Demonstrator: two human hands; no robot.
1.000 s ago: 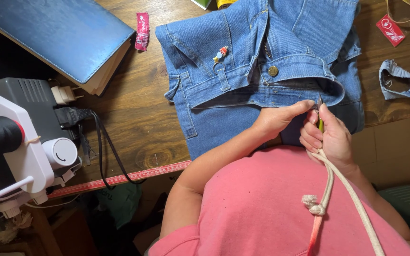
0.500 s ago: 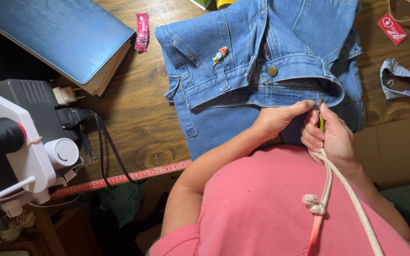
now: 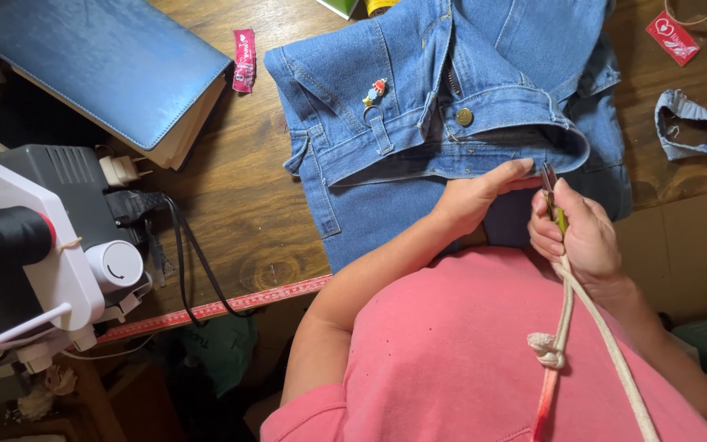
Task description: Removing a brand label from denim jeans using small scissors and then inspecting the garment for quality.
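Right hand point(image 3: 587, 237) still grips snips point(image 3: 551, 196); jeans point(image 3: 452, 106) unmoved.

A small pink packet point(image 3: 244, 59) lies on the table beside the blue notebook point(image 3: 108, 69); a red rectangular tag point(image 3: 673, 38) lies at the top right.

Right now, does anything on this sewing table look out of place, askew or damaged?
A cut-off denim scrap lies apart on the wooden table, right of the jeans. The red measuring tape hangs over the table's near edge. Otherwise nothing stands out.
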